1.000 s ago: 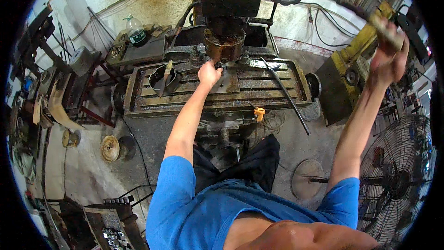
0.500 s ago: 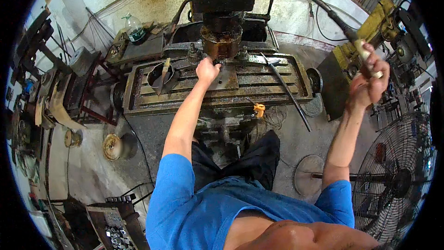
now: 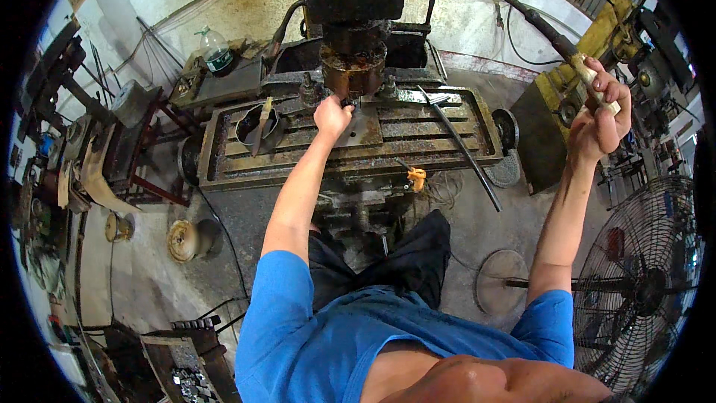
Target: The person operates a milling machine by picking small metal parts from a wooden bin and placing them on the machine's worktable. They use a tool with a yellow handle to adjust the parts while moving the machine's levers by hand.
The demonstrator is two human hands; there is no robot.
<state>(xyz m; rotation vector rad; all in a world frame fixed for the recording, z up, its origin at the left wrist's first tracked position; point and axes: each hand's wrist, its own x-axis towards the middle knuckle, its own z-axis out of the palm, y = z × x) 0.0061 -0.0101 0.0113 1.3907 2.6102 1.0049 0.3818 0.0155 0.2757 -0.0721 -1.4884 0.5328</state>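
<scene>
My left hand (image 3: 333, 116) is closed just below the dark, oily spindle head (image 3: 353, 67) of a milling machine, above the slotted table. Whatever its fingers pinch is hidden. Out to the right, my right hand (image 3: 603, 123) is wrapped around the pale grip (image 3: 591, 80) of a long dark lever (image 3: 538, 26), which slopes down from the machine's round housing. On the slotted machine table (image 3: 418, 151), scattered with metal chips, stand a round pot (image 3: 246, 128) and a brush (image 3: 262, 125) leaning in it, left of my left hand. A long metal bar (image 3: 466, 151) lies across the table's right part.
An orange-handled tool (image 3: 416, 177) hangs at the table's front edge. A large black fan (image 3: 634, 291) stands close to my right arm. A yellowish machine (image 3: 544, 123) is at the right, a big plastic bottle (image 3: 216, 52) at the back left, and a spool (image 3: 183, 241) on the floor.
My right hand has shifted slightly outward to the right on the lever's grip, its fingers now less blurred. My left hand stays under the spindle head.
</scene>
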